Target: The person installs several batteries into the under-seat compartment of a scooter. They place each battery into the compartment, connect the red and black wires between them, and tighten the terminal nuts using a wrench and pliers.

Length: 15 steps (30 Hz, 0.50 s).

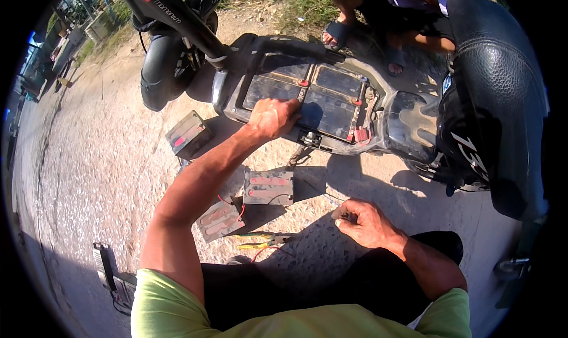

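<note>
Fingers of left hand (271, 118) pressed on battery (322, 110) in scooter floor bay (236, 95); right hand (365, 222) pinching small part, unclear; batt prob heavy, rigid – grip by edges

Dusty black batteries (307, 95) — in scooter floor bay (236, 95)

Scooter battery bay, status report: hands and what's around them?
Left hand flat on black batteries in bay. Right hand on ground, pinching small item, unclear. Three loose grey batteries, yellow-handled pliers between.
</note>
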### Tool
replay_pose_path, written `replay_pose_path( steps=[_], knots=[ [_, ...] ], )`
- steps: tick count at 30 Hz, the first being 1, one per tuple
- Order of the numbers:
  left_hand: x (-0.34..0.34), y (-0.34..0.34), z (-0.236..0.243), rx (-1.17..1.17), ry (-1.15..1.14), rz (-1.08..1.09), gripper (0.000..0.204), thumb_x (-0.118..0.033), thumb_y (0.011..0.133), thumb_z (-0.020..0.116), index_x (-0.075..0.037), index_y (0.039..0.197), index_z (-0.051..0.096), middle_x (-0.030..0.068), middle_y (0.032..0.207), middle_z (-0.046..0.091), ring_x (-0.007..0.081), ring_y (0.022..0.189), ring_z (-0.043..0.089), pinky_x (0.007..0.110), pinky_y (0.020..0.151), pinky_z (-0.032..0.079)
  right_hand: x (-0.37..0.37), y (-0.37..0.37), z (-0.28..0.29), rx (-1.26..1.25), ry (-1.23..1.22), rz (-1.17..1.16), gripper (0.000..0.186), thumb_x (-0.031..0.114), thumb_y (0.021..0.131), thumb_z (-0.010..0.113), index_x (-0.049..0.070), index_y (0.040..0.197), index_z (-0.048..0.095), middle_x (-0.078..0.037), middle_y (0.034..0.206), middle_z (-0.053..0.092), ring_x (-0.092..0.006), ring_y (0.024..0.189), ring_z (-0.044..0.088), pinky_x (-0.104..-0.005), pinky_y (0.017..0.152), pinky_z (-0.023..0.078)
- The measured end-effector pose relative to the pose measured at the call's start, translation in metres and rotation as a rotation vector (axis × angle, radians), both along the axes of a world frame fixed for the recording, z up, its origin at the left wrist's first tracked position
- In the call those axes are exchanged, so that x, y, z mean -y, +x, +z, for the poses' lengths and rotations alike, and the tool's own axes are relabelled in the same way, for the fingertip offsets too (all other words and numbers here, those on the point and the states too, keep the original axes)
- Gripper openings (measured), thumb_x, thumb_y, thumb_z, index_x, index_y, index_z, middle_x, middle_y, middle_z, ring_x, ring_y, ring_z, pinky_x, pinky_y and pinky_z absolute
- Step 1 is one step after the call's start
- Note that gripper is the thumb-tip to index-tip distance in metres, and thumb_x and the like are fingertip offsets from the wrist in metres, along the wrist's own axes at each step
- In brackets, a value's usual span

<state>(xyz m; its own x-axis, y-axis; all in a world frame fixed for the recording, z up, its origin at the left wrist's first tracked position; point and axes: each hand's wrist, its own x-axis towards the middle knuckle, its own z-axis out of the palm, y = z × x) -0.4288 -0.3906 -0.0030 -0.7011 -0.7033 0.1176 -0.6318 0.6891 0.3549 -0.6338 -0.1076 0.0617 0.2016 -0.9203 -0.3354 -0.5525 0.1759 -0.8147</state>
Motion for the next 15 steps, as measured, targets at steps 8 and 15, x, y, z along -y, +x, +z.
replay_pose_path(
  steps=[8, 15],
  knots=[
    [0.0025, 0.0033, 0.0024, -0.030, 0.022, -0.064, 0.026, -0.033, 0.095, 0.065, -0.009, 0.103, 0.065, 0.0207, 0.089, 0.073, 0.0442, 0.086, 0.070, 0.054, 0.075, 0.055, -0.0003, -0.0011, -0.0031, -0.003, 0.011, 0.009, 0.016, 0.009, 0.091, 0.071, 0.001, 0.105, 0.071, -0.009, 0.096, 0.072, -0.0165, 0.083, 0.068, -0.0326, 0.075, 0.055],
    [-0.0038, 0.0002, 0.0090, 0.005, 0.025, -0.011, 0.024, -0.032, 0.095, 0.064, -0.008, 0.099, 0.064, 0.0218, 0.085, 0.072, 0.0452, 0.083, 0.069, 0.055, 0.074, 0.054, -0.0001, -0.0033, -0.0030, -0.007, 0.037, 0.025, 0.016, 0.008, 0.092, 0.072, 0.000, 0.106, 0.071, -0.007, 0.100, 0.072, -0.0141, 0.087, 0.067, -0.0317, 0.079, 0.055]
  ],
)
